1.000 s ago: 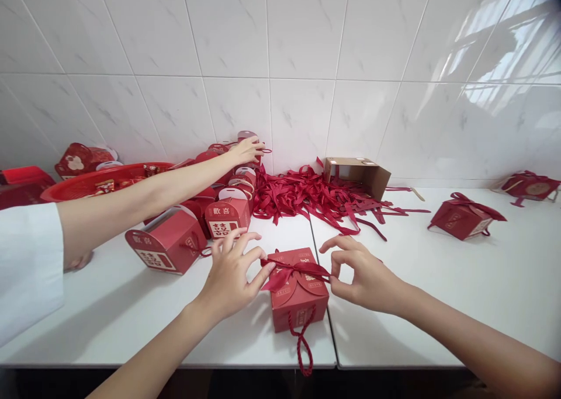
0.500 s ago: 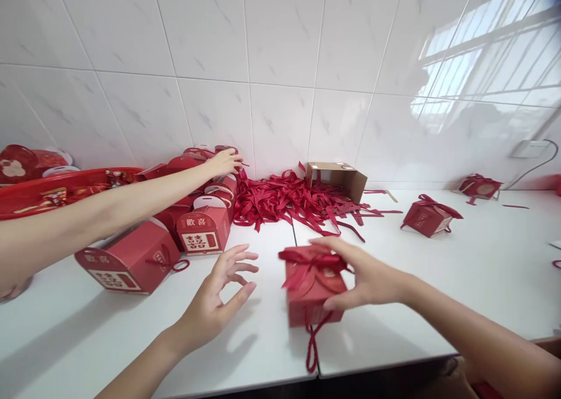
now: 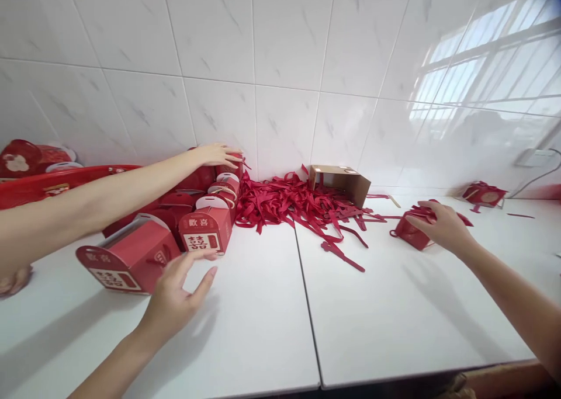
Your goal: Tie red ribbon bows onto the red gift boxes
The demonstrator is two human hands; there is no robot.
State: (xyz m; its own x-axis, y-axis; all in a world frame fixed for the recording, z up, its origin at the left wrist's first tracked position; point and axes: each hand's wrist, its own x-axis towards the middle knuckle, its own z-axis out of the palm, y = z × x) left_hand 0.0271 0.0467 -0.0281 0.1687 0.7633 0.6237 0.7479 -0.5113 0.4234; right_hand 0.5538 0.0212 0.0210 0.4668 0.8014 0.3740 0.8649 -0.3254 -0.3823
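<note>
My right hand (image 3: pixel 445 226) is closed over the top of a small red gift box (image 3: pixel 411 229) on the right side of the table. A twisted cord loop sticks out at the box's left. Behind my fingers a red ribbon end (image 3: pixel 463 219) shows; whether it belongs to this box or to another one is hidden. My left hand (image 3: pixel 177 285) is open and holds nothing, its fingers curved and apart. It hovers just in front of a larger red handled box (image 3: pixel 135 253) and a similar box (image 3: pixel 205 226) with gold lettering.
Another person's arm (image 3: pixel 109 194) reaches across from the left, its hand on a red box (image 3: pixel 228 160) by the wall. A heap of red ribbons (image 3: pixel 280 200) lies beside a tipped cardboard box (image 3: pixel 339 180). Another gift box (image 3: pixel 484 194) sits far right; a red tray (image 3: pixel 79 180) is left.
My right hand has carried the gift box from the table's middle to the right, where another gift box stood. My left hand has moved left, towards the handled boxes.
</note>
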